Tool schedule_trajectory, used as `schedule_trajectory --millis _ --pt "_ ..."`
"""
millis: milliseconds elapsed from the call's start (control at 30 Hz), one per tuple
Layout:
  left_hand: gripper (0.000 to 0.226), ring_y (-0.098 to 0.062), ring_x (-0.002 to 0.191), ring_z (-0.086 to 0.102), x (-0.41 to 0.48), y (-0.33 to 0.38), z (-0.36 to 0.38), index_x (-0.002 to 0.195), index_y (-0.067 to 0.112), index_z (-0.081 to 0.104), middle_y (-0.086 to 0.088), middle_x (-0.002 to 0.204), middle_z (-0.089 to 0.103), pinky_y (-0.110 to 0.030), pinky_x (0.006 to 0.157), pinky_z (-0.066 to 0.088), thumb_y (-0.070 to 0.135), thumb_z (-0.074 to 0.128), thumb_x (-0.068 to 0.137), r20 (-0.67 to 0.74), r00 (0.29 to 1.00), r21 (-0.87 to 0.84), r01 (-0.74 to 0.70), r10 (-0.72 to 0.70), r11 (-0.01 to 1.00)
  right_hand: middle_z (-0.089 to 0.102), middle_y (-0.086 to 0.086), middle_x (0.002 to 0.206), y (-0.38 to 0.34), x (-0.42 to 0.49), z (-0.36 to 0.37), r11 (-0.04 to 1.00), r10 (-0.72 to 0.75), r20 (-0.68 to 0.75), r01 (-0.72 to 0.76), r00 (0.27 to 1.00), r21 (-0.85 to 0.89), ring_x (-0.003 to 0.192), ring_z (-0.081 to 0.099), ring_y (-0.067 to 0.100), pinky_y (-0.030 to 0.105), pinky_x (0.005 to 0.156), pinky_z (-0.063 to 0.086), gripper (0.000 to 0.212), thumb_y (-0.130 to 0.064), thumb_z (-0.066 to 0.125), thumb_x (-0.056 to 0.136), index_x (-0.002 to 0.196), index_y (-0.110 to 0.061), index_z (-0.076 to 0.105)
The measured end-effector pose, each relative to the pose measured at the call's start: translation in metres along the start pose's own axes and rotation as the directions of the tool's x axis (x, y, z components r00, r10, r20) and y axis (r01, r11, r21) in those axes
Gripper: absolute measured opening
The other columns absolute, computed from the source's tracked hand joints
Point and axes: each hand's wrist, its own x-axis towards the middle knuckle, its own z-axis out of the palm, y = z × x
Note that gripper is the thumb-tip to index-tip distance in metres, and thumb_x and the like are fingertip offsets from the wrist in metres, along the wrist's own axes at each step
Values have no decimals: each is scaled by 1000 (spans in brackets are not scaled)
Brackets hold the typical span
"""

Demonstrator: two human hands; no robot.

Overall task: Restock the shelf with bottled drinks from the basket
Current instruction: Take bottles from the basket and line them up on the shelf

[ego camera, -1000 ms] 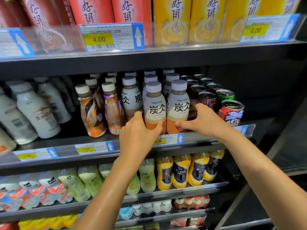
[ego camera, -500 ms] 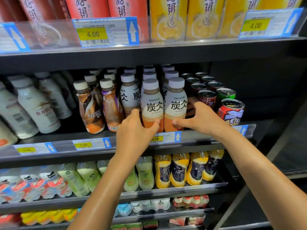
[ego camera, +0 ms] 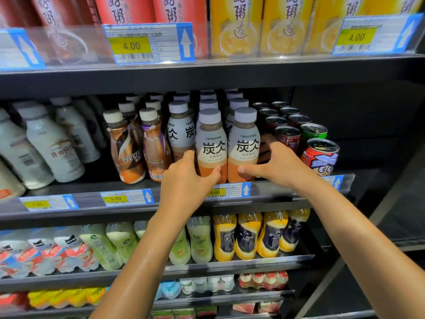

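two hands, two bottles in hand. left hand [ego camera: 184, 180] wraps the lower part of the left tanbing bottle [ego camera: 211, 146], thumb on its front, fingers curled round the far side. right hand [ego camera: 278, 164] grips the right tanbing bottle [ego camera: 245, 146], thumb pressed low on the front, fingers round its right side. both bottles stand upright, long axis vertical, grey caps up, labels facing the camera, touching side by side at the front edge of the middle shelf [ego camera: 92, 188], just behind the 6.00 price tag [ego camera: 227, 191]. tanbing stock runs in three files, eight grey caps countable, back rows too dark to tell. left of them two nescafe bottles [ego camera: 126, 148] in front, more behind. right: at least six dark red cans [ego camera: 287, 137], one green can [ego camera: 314, 131], one red cartoon can [ego camera: 320, 157].
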Motion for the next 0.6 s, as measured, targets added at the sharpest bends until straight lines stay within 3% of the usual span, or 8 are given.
schedule_trajectory --millis 367,600 --pt "39 -20 84 66 2 -4 -1 94 17 57 2 90 70 -43 73 56 51 69 79 27 1000 -26 -12 13 1000 60 -8 115 -1 2 6 999 11 -53 -12 999 -34 106 58 13 29 86 49 81 -49 87 64 129 -24 47" --pt "40 -23 84 66 4 -7 0 91 15 57 -2 88 70 -45 74 56 51 69 78 54 998 -50 12 -9 999 59 -10 114 -2 2 4 999 23 -40 -24 999 -27 107 57 13 28 86 47 79 -49 87 65 129 -23 48"
